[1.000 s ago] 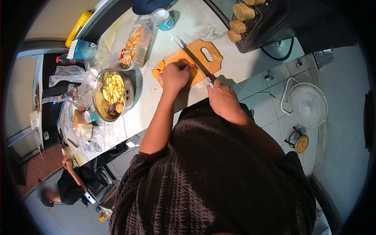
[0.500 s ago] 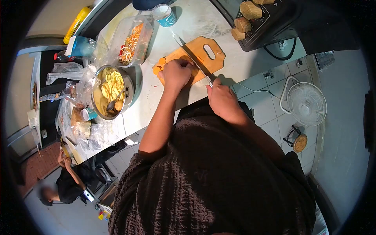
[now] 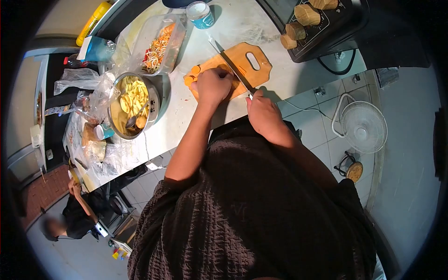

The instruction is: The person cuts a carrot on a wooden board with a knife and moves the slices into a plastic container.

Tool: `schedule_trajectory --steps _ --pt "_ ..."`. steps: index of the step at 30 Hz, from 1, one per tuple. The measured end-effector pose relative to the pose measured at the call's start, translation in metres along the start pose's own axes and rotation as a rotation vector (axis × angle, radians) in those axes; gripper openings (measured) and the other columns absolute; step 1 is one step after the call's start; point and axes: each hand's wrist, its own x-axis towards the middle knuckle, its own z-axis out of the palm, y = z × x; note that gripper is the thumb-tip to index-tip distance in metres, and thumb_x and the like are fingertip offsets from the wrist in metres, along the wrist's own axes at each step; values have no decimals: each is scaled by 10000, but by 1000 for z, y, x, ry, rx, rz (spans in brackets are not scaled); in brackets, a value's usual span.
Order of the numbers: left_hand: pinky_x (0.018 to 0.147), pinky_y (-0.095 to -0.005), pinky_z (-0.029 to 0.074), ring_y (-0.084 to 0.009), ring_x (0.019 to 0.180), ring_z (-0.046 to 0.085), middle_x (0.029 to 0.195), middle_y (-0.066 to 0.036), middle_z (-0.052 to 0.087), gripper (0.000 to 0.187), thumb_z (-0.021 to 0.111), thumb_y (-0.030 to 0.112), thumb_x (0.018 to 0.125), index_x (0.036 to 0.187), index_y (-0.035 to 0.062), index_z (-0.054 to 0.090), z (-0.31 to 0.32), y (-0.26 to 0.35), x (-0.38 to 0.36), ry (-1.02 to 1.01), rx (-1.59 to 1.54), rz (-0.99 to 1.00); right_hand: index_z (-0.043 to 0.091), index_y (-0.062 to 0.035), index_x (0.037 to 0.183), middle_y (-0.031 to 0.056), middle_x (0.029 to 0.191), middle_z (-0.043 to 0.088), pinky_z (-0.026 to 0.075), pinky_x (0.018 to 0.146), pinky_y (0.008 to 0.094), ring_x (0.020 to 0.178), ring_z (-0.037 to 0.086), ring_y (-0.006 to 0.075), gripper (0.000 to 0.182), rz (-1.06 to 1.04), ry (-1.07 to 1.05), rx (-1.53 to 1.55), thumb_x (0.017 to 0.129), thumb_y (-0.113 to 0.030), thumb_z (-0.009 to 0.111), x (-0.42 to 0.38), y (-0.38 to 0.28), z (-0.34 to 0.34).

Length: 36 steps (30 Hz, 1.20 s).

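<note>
My right hand (image 3: 265, 111) is wrapped around the handle of a long kitchen knife (image 3: 233, 66), its blade slanting across a wooden cutting board (image 3: 263, 70). Beside the blade, my left hand (image 3: 214, 87) is closed with bent fingers over a carrot (image 3: 226, 68), mostly hidden beneath them. Round orange carrot slices (image 3: 189, 80) lie at the board's left end, just past my left hand. A few thin orange strips show on the board to the right of the blade.
Left of the board stand a steel pot (image 3: 155, 100) of pale yellow cut pieces and a clear plastic container (image 3: 175, 53) of shredded vegetables. A blue-labelled tub (image 3: 200, 16) is behind. A black appliance (image 3: 322, 42) fills the back right. Another person (image 3: 79, 214) sits far left.
The view has shifted slightly. The knife still lies across the board beside my left fingers, and both hands keep nearly the same pose.
</note>
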Motion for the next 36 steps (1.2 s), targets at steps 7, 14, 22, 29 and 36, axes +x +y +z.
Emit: schedule_trajectory --steps 7,14,22,29,36 --pt "821 -473 336 -302 896 654 822 -105 720 286 666 373 801 907 126 763 0 -1 1 -16 11 -16 488 64 937 304 767 639 511 707 538 765 632 495 324 42 23 46 972 -257 511 -7 10 -7" --pt "819 -469 337 -303 895 658 835 -99 724 305 667 386 801 928 125 761 1 3 -2 22 34 15 500 72 959 308 764 635 508 703 545 763 628 500 338 43 9 65 975 -266 499 -9 14 -10" --pt "813 -468 334 -300 868 668 843 -111 724 283 667 365 799 908 122 762 -2 0 2 -52 -21 -38 522 71 981 308 859 645 521 755 502 837 647 465 329 55 -67 73 966 -257 517 -11 5 -23" --pt "797 -464 325 -298 848 662 819 -114 719 282 671 368 799 888 117 763 -3 3 1 -52 -6 -46 524 74 968 310 858 643 522 749 500 828 645 467 325 11 -58 56 966 -251 517 -13 5 -24" --pt "678 -327 377 -191 468 588 533 -39 609 337 618 397 865 934 92 744 -3 2 0 -35 63 -2 524 68 964 294 845 645 525 740 498 813 649 458 325 21 -41 41 966 -257 519 -12 8 -23"
